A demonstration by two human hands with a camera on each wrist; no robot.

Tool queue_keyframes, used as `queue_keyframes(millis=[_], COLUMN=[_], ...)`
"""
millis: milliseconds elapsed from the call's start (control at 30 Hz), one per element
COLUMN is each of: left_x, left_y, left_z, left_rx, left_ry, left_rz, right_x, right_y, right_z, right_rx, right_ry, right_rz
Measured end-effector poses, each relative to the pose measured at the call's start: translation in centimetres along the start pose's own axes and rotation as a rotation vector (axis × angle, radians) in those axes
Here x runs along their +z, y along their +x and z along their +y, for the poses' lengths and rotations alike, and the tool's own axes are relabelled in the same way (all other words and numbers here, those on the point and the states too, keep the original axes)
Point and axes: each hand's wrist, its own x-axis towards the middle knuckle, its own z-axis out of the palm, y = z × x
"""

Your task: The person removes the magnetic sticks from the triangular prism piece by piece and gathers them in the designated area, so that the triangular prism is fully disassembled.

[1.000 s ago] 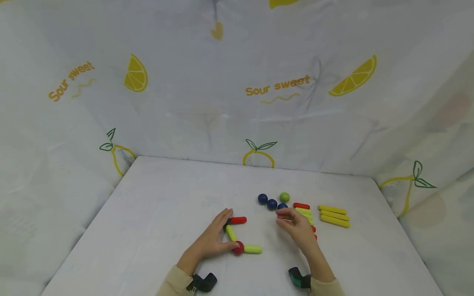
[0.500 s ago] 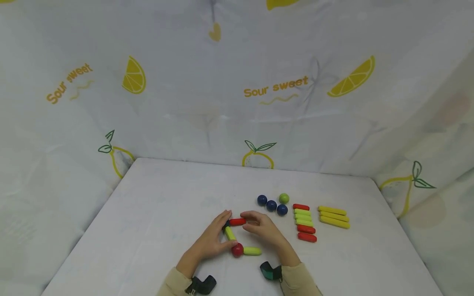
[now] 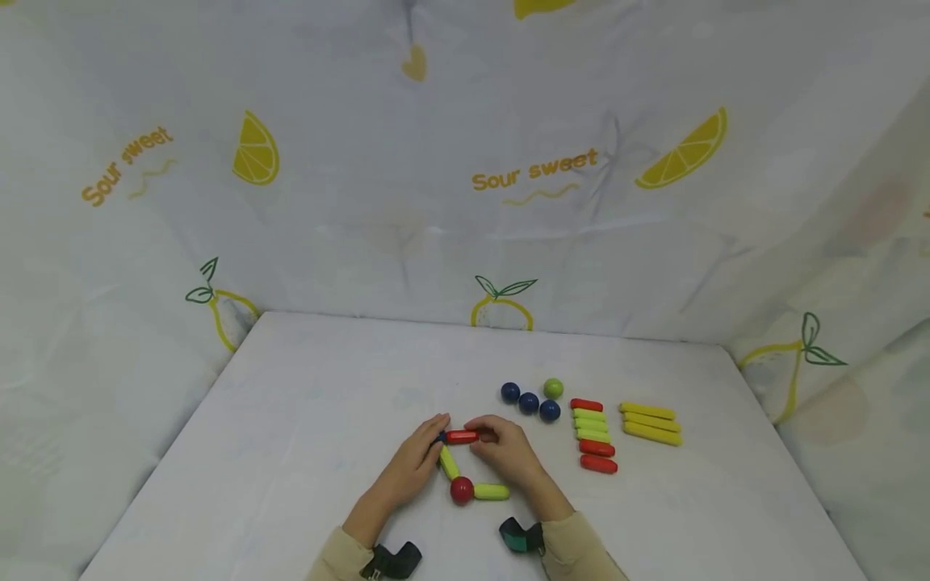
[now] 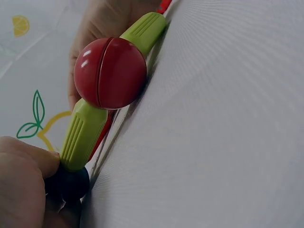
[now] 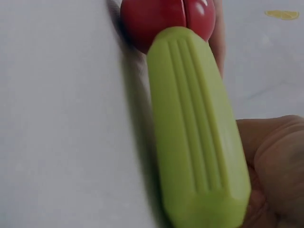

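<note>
A joined shape of rods and balls lies on the white table. In the head view its red rod [image 3: 462, 436] runs right from a dark blue ball [image 3: 440, 437]. One green rod [image 3: 449, 463] slants from that ball to a red ball [image 3: 462, 490], and another green rod [image 3: 492, 491] points right from there. My left hand [image 3: 416, 458] grips the blue ball, its thumb by the green rod in the left wrist view. With thumb and fingers, my right hand [image 3: 510, 453] pinches the red rod's right end. The right wrist view shows a green rod [image 5: 197, 128] up close.
Beyond my right hand lie several dark blue balls [image 3: 529, 403] and a green ball [image 3: 553, 388]. Short red and green rods [image 3: 594, 435] form a column right of them. Yellow rods [image 3: 651, 424] lie farther right. A printed white cloth [image 3: 378, 202] hangs behind the table.
My right hand has come left from beside the loose blue balls to the red rod's end. My left thumb has left the red ball and moved up to the blue ball.
</note>
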Motion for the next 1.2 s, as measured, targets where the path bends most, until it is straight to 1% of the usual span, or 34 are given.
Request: queue_keyframes(millis=[200, 367, 567, 733, 900, 1200], left_x=[-0.05, -0.15, -0.04, -0.03, 0.0, -0.04], left_y=[0.01, 0.12, 0.14, 0.03, 0.1, 0.22], left_z=[0.04, 0.0, -0.12, -0.18, -0.15, 0.05], left_rx=[0.006, 0.002, 0.021, 0.012, 0.022, 0.02], left_ry=[-0.007, -0.007, 0.01, -0.005, -0.001, 0.001], left_rz=[0.018, 0.021, 0.015, 0.011, 0.018, 0.014], right_x=[0.71, 0.71, 0.55, 0.61, 0.59, 0.73], right_y=[0.0, -0.01, -0.28, -0.3, -0.3, -0.28], right_z=[-0.26, -0.4, -0.62, -0.57, -0.63, -0.67], right_rx=[-0.038, -0.063, -0.07, -0.075, -0.077, -0.086], right_ry=[-0.055, -0.089, -0.106, -0.095, -0.087, -0.103], right_rz=[0.074, 0.092, 0.114, 0.132, 0.158, 0.2])
